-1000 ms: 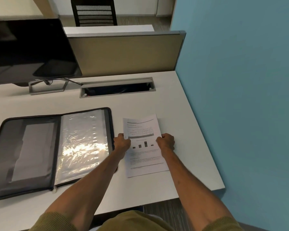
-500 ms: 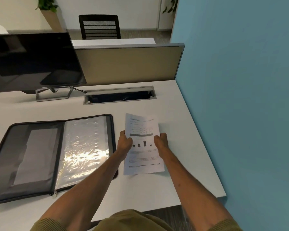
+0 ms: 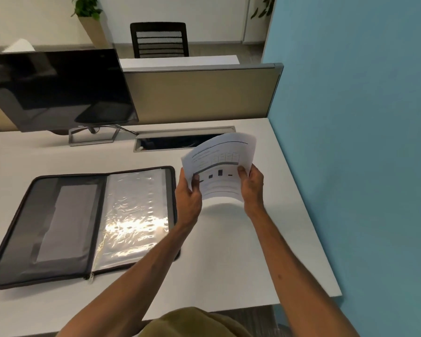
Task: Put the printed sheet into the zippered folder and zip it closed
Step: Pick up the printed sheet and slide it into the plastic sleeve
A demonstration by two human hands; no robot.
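The zippered folder [image 3: 83, 224] lies open on the counter [image 3: 229, 263], left of both hands. The left hand [image 3: 188, 198] and right hand [image 3: 252, 188] have fingers clamped on the printed sheet [image 3: 220, 164], bowed above the counter.

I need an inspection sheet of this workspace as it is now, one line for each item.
Surface: white desk, bare around the folder.
Job's things: printed sheet lifted off the desk, curved; zippered folder lies open and flat, clear sleeve on its right half.
Clutter: nothing seen.
Grippers: left hand and right hand each grip a side edge of the sheet.
Cables: monitor cable runs to the cable slot.
Surroundings: monitor, partition, blue wall, chair.
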